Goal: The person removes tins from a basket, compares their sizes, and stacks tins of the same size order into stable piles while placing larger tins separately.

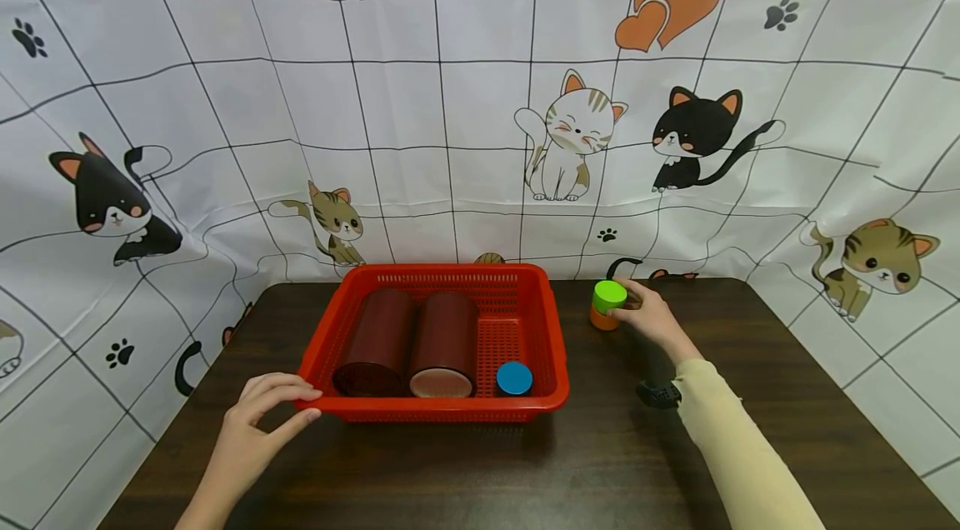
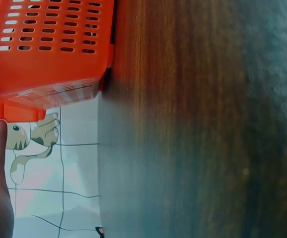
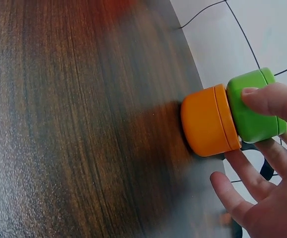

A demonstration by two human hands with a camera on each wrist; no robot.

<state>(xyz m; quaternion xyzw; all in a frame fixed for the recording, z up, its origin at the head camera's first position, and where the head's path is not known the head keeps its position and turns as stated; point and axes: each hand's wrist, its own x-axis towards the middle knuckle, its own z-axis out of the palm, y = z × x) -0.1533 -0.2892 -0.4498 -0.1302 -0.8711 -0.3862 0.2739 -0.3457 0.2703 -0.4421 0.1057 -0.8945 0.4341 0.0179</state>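
Note:
My right hand (image 1: 651, 316) pinches a small green lidded jar (image 3: 255, 106) between thumb and fingers. That jar sits on top of an orange jar (image 3: 208, 121) of like shape, which stands on the table. With its fingers on the rim and its thumb lower down, my left hand (image 1: 251, 422) grips the front left corner of a red plastic basket (image 1: 450, 409). Inside the basket lie two dark brown cylinders (image 1: 382, 338), side by side. A blue round-topped jar (image 1: 514, 378) is in its front right corner. Only part of the left hand shows in the left wrist view.
The dark wooden table (image 1: 480, 480) bears the basket and the jars. A white sheet with printed cats and grid lines (image 1: 480, 105) hangs behind it and at both sides. A black band (image 1: 658, 394) is on the right wrist.

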